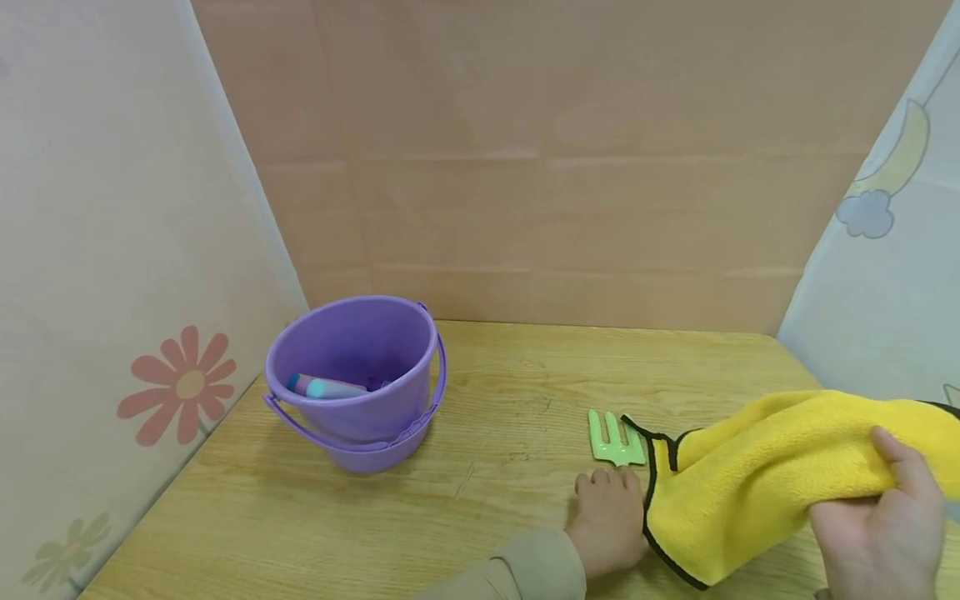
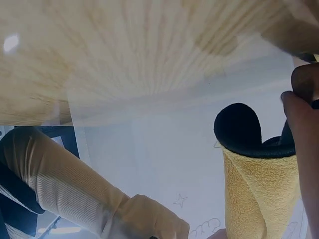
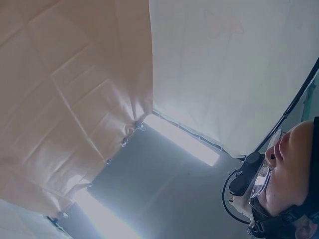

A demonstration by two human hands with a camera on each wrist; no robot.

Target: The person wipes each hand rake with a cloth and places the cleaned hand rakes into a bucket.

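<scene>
In the head view my right hand (image 1: 881, 529) grips a yellow towel (image 1: 757, 475) with black edging, thumb on top. The cloth hangs in folds toward the left, its near corner close to the tabletop. My left hand (image 1: 609, 521) is low over the table beside the towel's edge, fingers curled at the neck of a green toy fork (image 1: 618, 446). The fork's tines point away from me; its handle is hidden beneath that hand. Left-hand fingers (image 2: 301, 107) show at the right of the left wrist view, beside the towel (image 2: 261, 189).
A purple bucket (image 1: 375, 421) stands at the left, its handle lowered round the front. Inside lie a light-blue-capped tube (image 1: 333, 389) and other small things. Pale printed sheets hang at both sides, with a tan sheet (image 1: 555, 167) behind the wooden table (image 1: 502, 517).
</scene>
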